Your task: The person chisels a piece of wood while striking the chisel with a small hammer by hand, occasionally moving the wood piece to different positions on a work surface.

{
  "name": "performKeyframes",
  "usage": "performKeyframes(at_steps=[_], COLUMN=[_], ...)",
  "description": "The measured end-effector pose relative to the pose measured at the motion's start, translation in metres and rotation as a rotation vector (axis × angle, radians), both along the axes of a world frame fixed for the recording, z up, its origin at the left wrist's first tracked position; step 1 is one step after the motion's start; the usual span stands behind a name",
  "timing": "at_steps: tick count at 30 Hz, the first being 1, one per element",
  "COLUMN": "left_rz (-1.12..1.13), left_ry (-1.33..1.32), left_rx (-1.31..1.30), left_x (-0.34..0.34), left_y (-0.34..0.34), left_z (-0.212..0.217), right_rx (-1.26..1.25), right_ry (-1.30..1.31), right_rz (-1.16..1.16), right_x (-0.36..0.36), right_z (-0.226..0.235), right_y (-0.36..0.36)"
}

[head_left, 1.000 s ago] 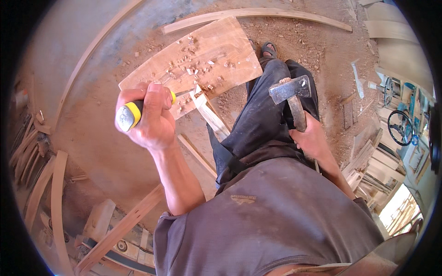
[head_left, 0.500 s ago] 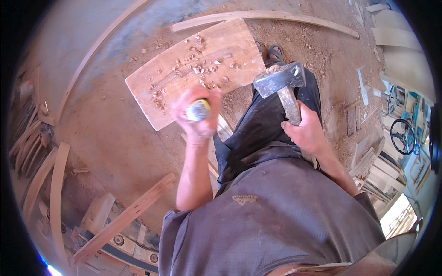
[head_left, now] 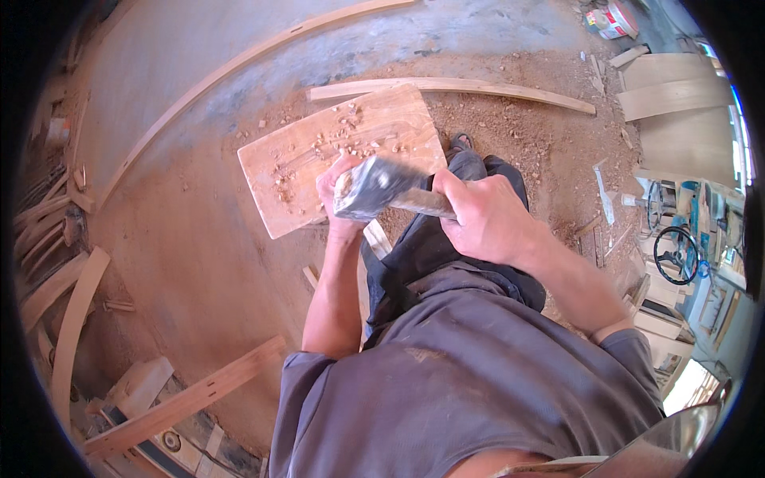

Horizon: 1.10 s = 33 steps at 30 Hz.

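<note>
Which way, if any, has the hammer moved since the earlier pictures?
Yes, leftward: against the wooden board, the hammer has gone from by the right end to overlapping the near edge.

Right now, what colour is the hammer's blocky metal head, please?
The blocky metal hammer head looks mostly grey, best in the head view.

Slate-grey hammer head point(head_left: 369, 189), blotched with white, and there's a purplish-grey T-shirt point(head_left: 470, 358), black trousers point(head_left: 406, 259) too! Honey-tan board point(head_left: 408, 111) streaked darker, jet-black handwheel point(head_left: 676, 257), and look, a white bucket point(head_left: 612, 21) patched with red!
</note>
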<state>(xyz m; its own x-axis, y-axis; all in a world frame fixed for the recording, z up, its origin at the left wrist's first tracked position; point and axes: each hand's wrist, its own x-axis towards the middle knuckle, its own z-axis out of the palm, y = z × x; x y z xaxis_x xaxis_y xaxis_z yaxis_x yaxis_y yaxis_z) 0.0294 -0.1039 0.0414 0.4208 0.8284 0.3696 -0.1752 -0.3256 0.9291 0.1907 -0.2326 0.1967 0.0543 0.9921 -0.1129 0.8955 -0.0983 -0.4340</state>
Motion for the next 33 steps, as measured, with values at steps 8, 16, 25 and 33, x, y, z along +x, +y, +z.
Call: performKeyframes(at_steps=[8, 16, 25, 33], left_rz=[0.339, 0.120, 0.174, 0.063], left_ry=[0.048, -0.157, -0.153, 0.071], left_rx=[-0.406, -0.372, -0.408, -0.172], left_x=[-0.019, -0.018, -0.015, 0.003], left_y=[0.013, 0.034, 0.023, 0.008], left_z=[0.014, 0.051, 0.009, 0.011], right_rx=[-0.056, -0.535, -0.437, -0.224], right_ry=[0.418, 0.573, 0.488, 0.500], right_rz=[-0.548, -0.933, -0.765, -0.664], right_x=[-0.007, 0.009, 0.014, 0.018], right_z=[-0.057, -0.074, -0.081, -0.066], right_y=[-0.072, -0.118, -0.090, -0.054])
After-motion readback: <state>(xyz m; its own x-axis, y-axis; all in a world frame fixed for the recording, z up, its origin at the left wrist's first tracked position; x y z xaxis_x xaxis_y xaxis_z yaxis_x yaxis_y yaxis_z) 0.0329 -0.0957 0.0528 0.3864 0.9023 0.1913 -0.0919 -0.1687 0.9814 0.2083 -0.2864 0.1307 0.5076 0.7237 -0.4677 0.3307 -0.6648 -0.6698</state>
